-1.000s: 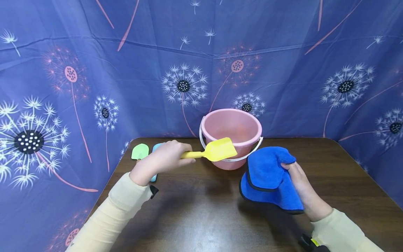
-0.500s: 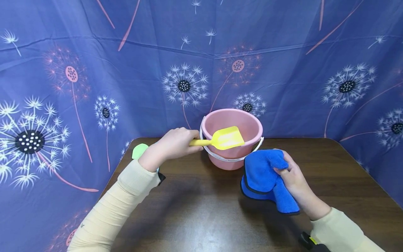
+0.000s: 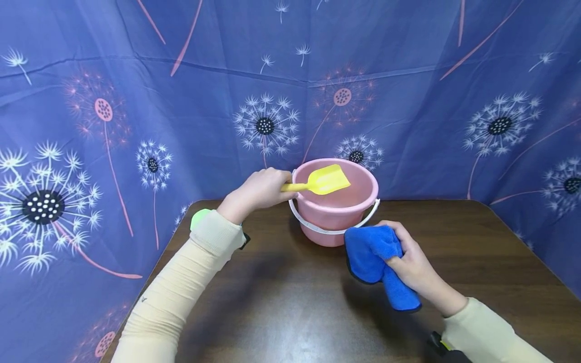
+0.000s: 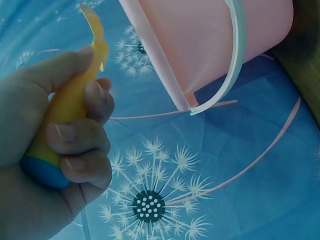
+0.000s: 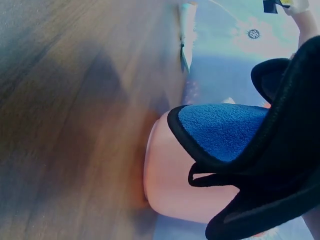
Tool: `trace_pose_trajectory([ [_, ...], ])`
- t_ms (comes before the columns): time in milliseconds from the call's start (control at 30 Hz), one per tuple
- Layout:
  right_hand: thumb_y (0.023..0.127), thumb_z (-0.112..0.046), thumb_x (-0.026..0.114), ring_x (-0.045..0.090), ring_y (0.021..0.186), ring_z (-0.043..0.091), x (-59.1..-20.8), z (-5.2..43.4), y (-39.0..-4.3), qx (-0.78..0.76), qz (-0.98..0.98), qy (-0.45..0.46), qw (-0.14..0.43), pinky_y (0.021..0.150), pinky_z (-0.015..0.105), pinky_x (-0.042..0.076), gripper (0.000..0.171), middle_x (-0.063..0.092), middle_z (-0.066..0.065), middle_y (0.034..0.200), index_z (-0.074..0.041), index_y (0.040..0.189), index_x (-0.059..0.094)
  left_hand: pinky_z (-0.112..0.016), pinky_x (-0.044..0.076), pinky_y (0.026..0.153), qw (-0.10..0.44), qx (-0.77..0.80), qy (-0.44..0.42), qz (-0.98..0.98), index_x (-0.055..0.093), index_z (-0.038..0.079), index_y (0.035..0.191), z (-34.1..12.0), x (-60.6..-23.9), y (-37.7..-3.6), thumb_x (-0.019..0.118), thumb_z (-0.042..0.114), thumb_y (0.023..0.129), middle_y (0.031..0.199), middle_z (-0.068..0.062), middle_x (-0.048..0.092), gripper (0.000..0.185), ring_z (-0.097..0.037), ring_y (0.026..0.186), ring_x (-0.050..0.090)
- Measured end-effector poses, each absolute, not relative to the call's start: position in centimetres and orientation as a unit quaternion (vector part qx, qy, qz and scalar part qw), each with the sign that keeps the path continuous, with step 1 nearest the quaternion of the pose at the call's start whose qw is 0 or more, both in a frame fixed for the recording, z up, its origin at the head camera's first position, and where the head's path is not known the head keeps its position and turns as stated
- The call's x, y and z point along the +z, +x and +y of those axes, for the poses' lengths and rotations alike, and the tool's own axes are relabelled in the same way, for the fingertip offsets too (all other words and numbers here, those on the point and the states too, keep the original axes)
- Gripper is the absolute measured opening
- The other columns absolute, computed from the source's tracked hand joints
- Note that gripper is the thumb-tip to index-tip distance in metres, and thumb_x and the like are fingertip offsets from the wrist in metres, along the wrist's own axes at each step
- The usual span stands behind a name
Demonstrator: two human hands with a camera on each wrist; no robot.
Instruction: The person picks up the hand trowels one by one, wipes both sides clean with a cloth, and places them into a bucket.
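My left hand grips a yellow toy shovel by its handle, whose end is blue in the left wrist view. In the head view the shovel's blade overlaps the mouth of a pink bucket. The bucket stands upright, its white handle hanging down in front. My right hand holds a bunched blue cloth with black edging, just right of the bucket's front. Much of the right wrist view is filled by the cloth, which hides the fingers there.
A green shovel blade lies at the table's left back, mostly covered by my left sleeve. The bucket stands near the back edge of the brown wooden table. Behind the table hangs a blue curtain with a dandelion print.
The yellow shovel has risen with my left hand, up and rightward from the bucket's front to its mouth. My right hand has drawn the cloth left and slightly down, bunching it more.
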State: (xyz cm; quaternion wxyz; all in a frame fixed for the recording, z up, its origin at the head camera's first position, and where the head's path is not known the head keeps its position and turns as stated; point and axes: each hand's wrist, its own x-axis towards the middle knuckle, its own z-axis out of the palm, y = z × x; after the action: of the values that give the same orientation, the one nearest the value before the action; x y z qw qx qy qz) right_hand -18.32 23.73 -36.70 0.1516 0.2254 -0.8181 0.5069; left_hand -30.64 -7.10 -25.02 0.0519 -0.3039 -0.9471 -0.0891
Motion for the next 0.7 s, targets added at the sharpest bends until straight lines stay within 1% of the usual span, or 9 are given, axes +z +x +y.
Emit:
trace_pose_trajectory([
  [167, 0.083, 0.010, 0.055, 0.057, 0.097, 0.003, -36.9, 23.5, -18.4, 0.503, -0.817, 0.238, 0.154, 0.077, 0.026, 0.049, 0.046, 0.054, -0.016, 0.114, -0.001, 0.126, 0.043, -0.035, 0.042, 0.060, 0.051, -0.063, -0.286, -0.955, 0.061, 0.015, 0.081, -6.4, -25.1, -32.0, 0.065, 0.038, 0.087, 0.068, 0.001, 0.052, 0.024, -0.017, 0.066, 0.051],
  [400, 0.082, 0.011, 0.054, 0.057, 0.095, 0.004, -37.2, 23.4, -18.5, 0.498, -0.822, 0.236, 0.143, 0.076, 0.027, 0.049, 0.047, 0.054, -0.017, 0.113, -0.002, 0.126, 0.043, -0.041, 0.047, 0.065, 0.043, -0.032, -0.271, -0.961, 0.066, 0.014, 0.082, -5.3, -25.3, -33.8, 0.065, 0.036, 0.085, 0.075, -0.001, 0.058, 0.022, -0.020, 0.070, 0.054],
  [567, 0.083, 0.009, 0.054, 0.058, 0.095, 0.005, -37.4, 23.2, -18.6, 0.498, -0.821, 0.245, 0.132, 0.076, 0.027, 0.050, 0.047, 0.054, -0.017, 0.114, -0.002, 0.126, 0.043, -0.040, 0.046, 0.065, 0.033, -0.033, -0.266, -0.963, 0.067, 0.014, 0.084, -4.6, -25.4, -34.8, 0.066, 0.036, 0.085, 0.079, -0.001, 0.060, 0.022, -0.019, 0.071, 0.054],
  [700, 0.082, 0.008, 0.055, 0.059, 0.096, 0.005, -37.5, 23.0, -18.8, 0.500, -0.819, 0.254, 0.120, 0.076, 0.028, 0.050, 0.048, 0.054, -0.017, 0.115, -0.002, 0.127, 0.042, -0.040, 0.047, 0.066, 0.036, -0.026, -0.266, -0.963, 0.066, 0.015, 0.078, -3.8, -25.6, -35.4, 0.068, 0.037, 0.085, 0.077, -0.001, 0.060, 0.023, -0.019, 0.071, 0.054],
])
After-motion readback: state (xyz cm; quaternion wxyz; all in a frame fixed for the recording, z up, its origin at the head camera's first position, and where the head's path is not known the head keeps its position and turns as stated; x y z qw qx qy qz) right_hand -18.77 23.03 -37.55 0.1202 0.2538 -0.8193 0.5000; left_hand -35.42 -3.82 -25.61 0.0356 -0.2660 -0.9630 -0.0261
